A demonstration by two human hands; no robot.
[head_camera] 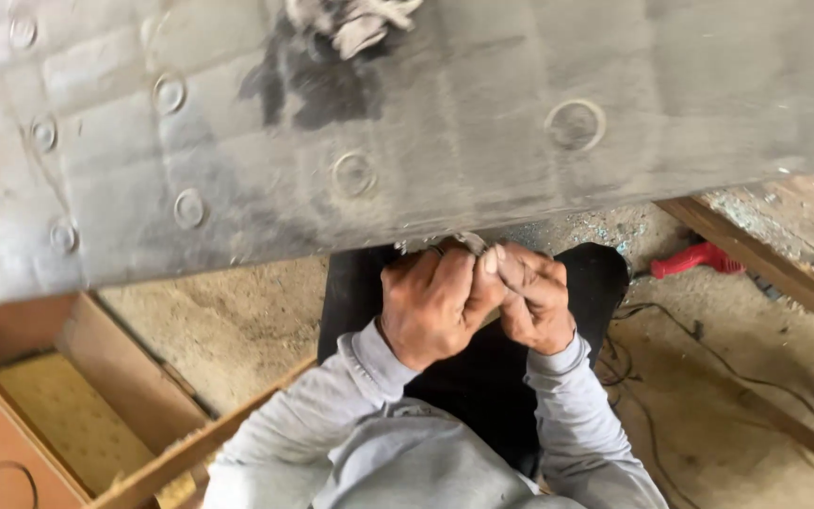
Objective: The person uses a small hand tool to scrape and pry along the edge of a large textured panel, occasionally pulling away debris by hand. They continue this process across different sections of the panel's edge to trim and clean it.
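— What have your hands got?

— My left grip [433, 300] and right grip [531, 294] are pressed together, fingers curled tight round a small grey metal piece [468, 242] at the near edge of the worktop [482, 113]. I can't tell its exact shape.

— Any containers?

— A wooden box [44, 396] well off to the left of my left grip, lined with yellowish pegboard; nothing else shows in it.

— Anything more?

— A grey rag [355, 24] lies far beyond both grips, and a red handle [694, 257] sits on the floor right of my right grip.

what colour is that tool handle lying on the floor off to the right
Red. The tool handle shows in the head view, on the dusty floor beside a wooden beam.
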